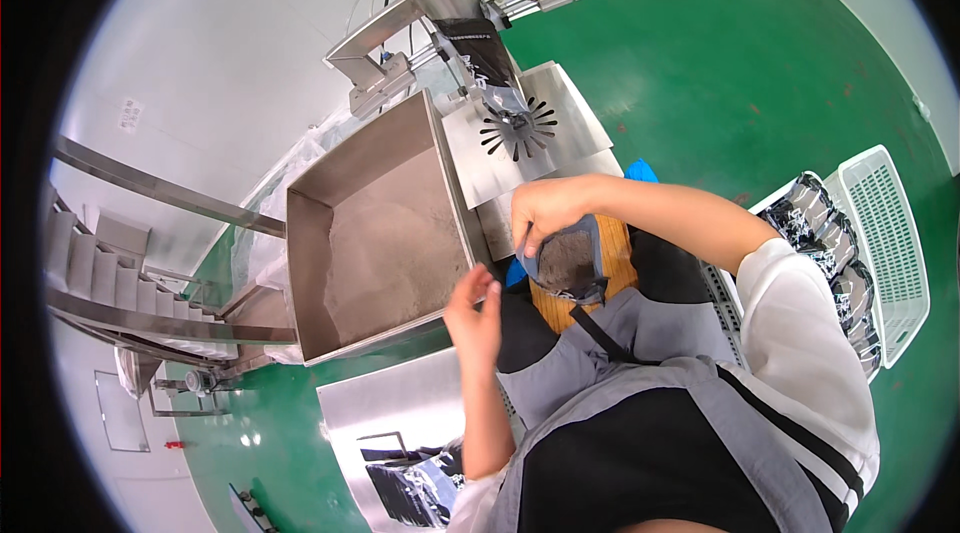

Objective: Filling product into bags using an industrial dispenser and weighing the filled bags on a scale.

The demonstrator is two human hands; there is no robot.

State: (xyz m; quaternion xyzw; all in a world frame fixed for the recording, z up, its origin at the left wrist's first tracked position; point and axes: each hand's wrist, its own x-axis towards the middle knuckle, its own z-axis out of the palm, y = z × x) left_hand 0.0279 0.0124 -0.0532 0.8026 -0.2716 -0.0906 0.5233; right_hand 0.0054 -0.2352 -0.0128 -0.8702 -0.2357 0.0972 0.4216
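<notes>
Centrally, the right hand (pixel 540 218) pinches the rim of an open grey pouch (pixel 568 263) holding grey powder, just right of the steel hopper (pixel 375 233), itself well stocked with powder. The left hand (pixel 475 318), fingers loosely spread, grips nothing beside the pouch. Dark printed packets (pixel 835 268) fill a white basket (pixel 890 243) far right; more (pixel 415 483) lie below the hopper.

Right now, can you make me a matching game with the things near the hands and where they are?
Things:
1. square steel hopper of grey powder
2. white plastic basket
3. open grey pouch
4. slotted round steel plate

Places:
A. far right, on the green floor
B. held by the right hand
C. beside the left hand
D. under the machine spout

Pairs: 1-C, 2-A, 3-B, 4-D
</notes>
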